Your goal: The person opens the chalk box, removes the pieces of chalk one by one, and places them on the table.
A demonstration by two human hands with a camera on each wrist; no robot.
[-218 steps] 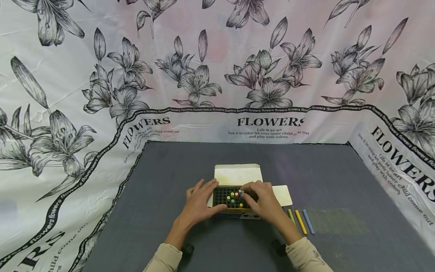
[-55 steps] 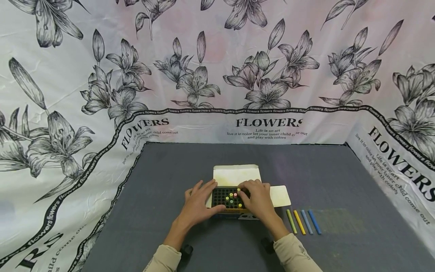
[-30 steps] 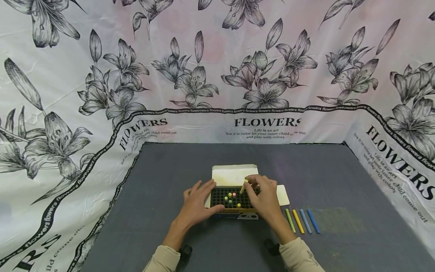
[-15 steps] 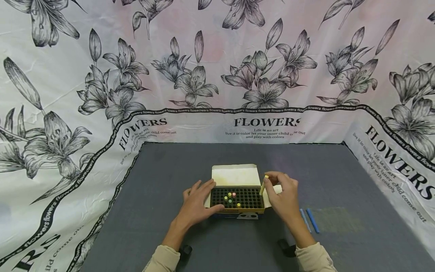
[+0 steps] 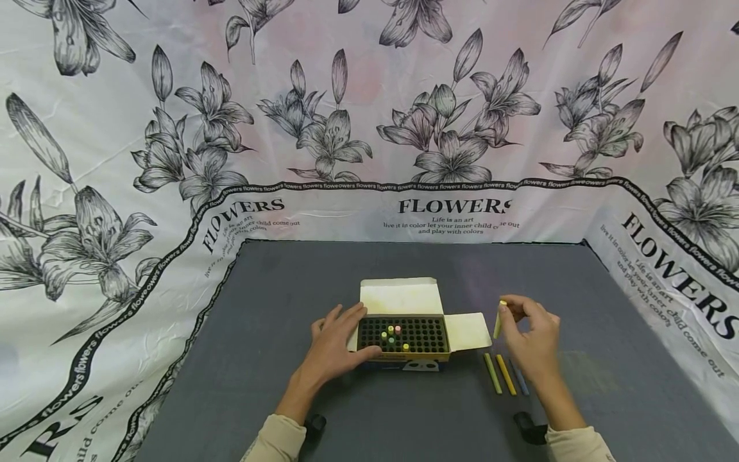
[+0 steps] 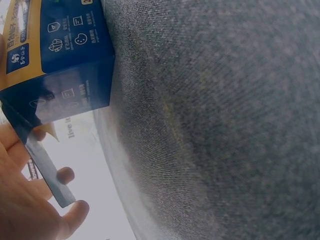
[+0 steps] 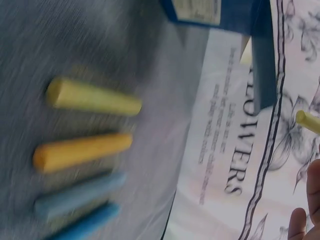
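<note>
My right hand pinches a pale yellow chalk stick between thumb and fingertips, upright above the table, right of the box. My left hand rests with spread fingers at the left end of the chalk box, its thumb along the front edge. In the left wrist view its fingertips lie over the box's side flap. The box's black insert of round holes holds several chalk sticks. Below the right hand lie a green stick, an orange-yellow stick, a grey-blue stick and a bright blue stick.
The box's white lid stands open at the back and its right flap sticks out sideways. Grey cloth covers the table, with a yellowish smudge at the right. A flower-printed curtain borders the back and sides.
A bright blue stick joined the row on the table. My right hand then drew a yellow stick out of the box and carried it right. My left hand stayed on the box.
</note>
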